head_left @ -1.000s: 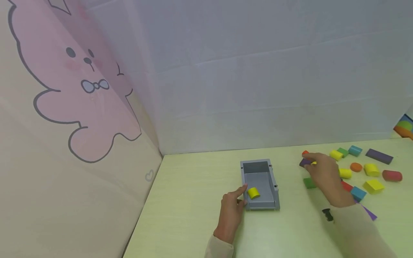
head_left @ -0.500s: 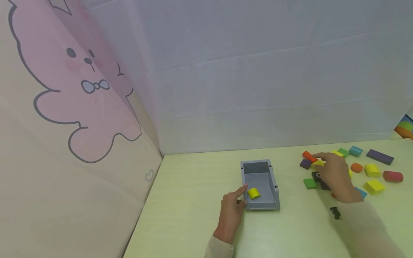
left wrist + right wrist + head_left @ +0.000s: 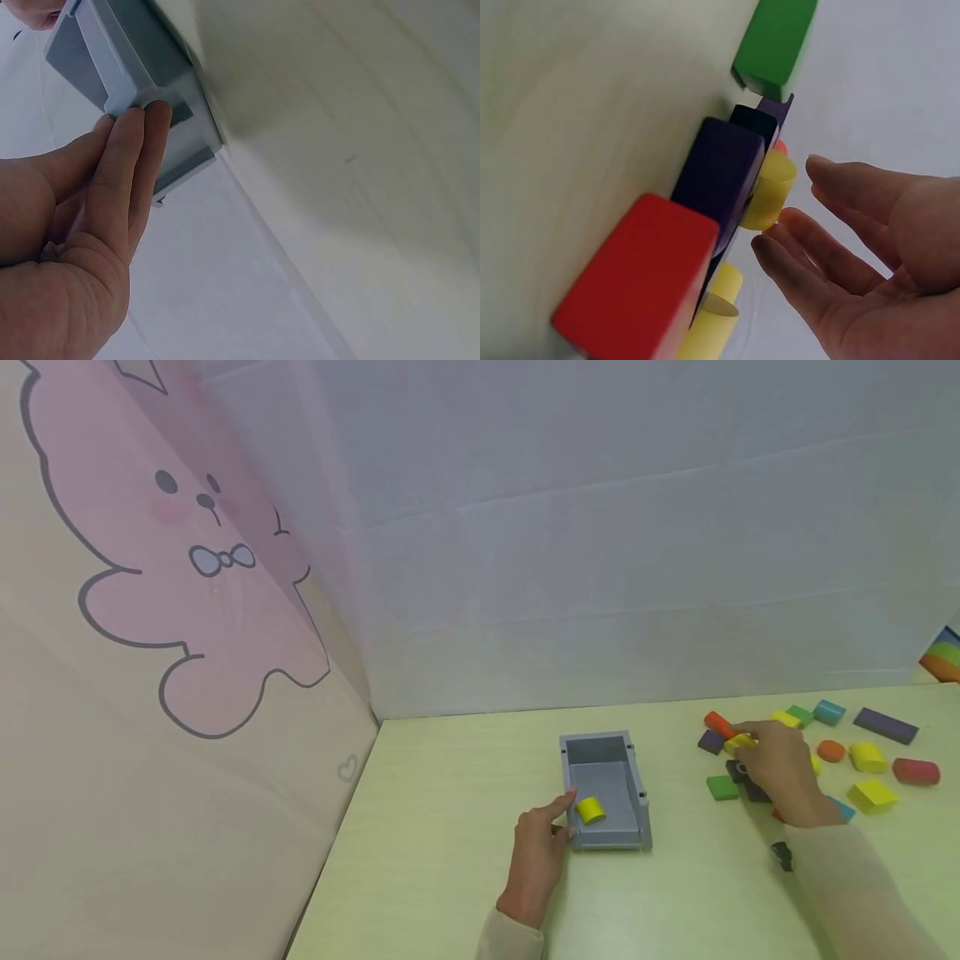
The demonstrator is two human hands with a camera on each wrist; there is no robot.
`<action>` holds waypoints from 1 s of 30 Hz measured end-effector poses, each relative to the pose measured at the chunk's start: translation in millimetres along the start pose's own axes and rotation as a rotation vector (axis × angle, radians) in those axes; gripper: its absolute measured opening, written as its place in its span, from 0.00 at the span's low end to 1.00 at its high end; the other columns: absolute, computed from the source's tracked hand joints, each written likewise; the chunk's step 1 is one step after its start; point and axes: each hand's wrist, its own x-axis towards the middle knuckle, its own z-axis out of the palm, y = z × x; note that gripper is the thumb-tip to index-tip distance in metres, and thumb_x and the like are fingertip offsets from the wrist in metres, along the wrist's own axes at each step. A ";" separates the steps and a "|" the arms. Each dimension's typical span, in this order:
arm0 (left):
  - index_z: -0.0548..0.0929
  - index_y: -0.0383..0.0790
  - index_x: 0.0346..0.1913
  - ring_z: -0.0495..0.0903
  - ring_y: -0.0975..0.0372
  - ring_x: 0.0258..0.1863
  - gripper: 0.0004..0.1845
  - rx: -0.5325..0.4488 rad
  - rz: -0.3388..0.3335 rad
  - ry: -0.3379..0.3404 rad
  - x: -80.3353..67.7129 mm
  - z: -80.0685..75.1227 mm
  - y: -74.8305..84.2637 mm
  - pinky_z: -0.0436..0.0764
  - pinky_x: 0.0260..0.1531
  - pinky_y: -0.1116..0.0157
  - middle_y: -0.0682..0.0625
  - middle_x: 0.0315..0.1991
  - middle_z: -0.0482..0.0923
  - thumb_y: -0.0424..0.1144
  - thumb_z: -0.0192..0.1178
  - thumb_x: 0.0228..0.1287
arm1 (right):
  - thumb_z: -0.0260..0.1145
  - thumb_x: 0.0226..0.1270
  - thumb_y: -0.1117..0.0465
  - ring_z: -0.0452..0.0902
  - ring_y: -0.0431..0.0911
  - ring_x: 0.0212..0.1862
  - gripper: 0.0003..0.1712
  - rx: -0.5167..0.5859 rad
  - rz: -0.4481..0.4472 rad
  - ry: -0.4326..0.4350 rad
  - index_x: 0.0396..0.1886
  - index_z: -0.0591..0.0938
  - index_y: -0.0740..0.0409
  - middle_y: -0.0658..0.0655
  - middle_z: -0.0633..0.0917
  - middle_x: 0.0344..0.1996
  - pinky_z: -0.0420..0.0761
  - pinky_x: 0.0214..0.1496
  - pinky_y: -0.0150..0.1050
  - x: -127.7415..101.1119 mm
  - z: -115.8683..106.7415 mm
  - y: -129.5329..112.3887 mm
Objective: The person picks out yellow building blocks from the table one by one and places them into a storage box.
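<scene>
Worktop (image 3: 450, 877): pale green-yellow, white wall along the far edge, pink-bunny panel along the left edge.

Grey tray (image 3: 604, 789): open-topped, rectangular, mid-worktop, long axis running from near to far edge. One yellow half-cylinder block (image 3: 589, 810) lies inside, at the near-left corner of the tray.

Left hand (image 3: 538, 852): resting on the worktop at the tray's near-left corner. Fingers straight, not curled round anything; left wrist view shows fingertips (image 3: 146, 120) pressed flat against the tray's outer wall (image 3: 161, 75). Holds nothing.

Right hand (image 3: 776, 768): over the block cluster near the far-right part of the worktop. Fingers extended and loosely spread, grips nothing. In the right wrist view, fingertips (image 3: 780, 247) sit just beside a small yellow block (image 3: 769, 191), which leans on a dark purple block (image 3: 716, 176); touching or a hair apart, can't tell.

Blocks around that hand, big to small:
- long purple block (image 3: 885, 725), toward the far-right corner
- red cylinder (image 3: 915, 771), right of the hand
- yellow wedge (image 3: 870, 793), nearer edge side
- green block (image 3: 722, 787), left of the hand
- orange-red block (image 3: 718, 722), far side of the fingertips
- orange disc (image 3: 830, 750)
- teal block (image 3: 828, 712), close to the far edge

Small black clip (image 3: 782, 856) lies on the worktop beside the right sleeve.
</scene>
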 end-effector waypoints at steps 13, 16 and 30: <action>0.85 0.40 0.66 0.89 0.61 0.43 0.31 -0.009 -0.009 0.000 0.0 0.2 -1.4 0.86 0.38 0.69 0.41 0.65 0.83 0.18 0.69 0.60 | 0.70 0.65 0.75 0.80 0.73 0.47 0.15 -0.045 0.022 -0.028 0.50 0.84 0.82 0.84 0.81 0.51 0.83 0.46 0.65 5.8 3.2 2.3; 0.85 0.40 0.66 0.89 0.61 0.42 0.31 -0.013 -0.011 -0.001 -0.1 0.2 -1.7 0.85 0.37 0.69 0.41 0.65 0.83 0.18 0.69 0.60 | 0.70 0.64 0.76 0.80 0.74 0.48 0.15 -0.058 0.016 -0.022 0.49 0.84 0.83 0.84 0.82 0.51 0.83 0.47 0.66 7.8 4.8 3.5; 0.85 0.39 0.66 0.90 0.60 0.43 0.30 -0.004 -0.017 0.003 -0.4 0.3 1.1 0.86 0.37 0.69 0.40 0.65 0.82 0.18 0.69 0.60 | 0.67 0.66 0.78 0.79 0.73 0.48 0.13 -0.041 0.027 0.011 0.49 0.83 0.83 0.84 0.81 0.51 0.80 0.49 0.69 6.8 5.6 2.7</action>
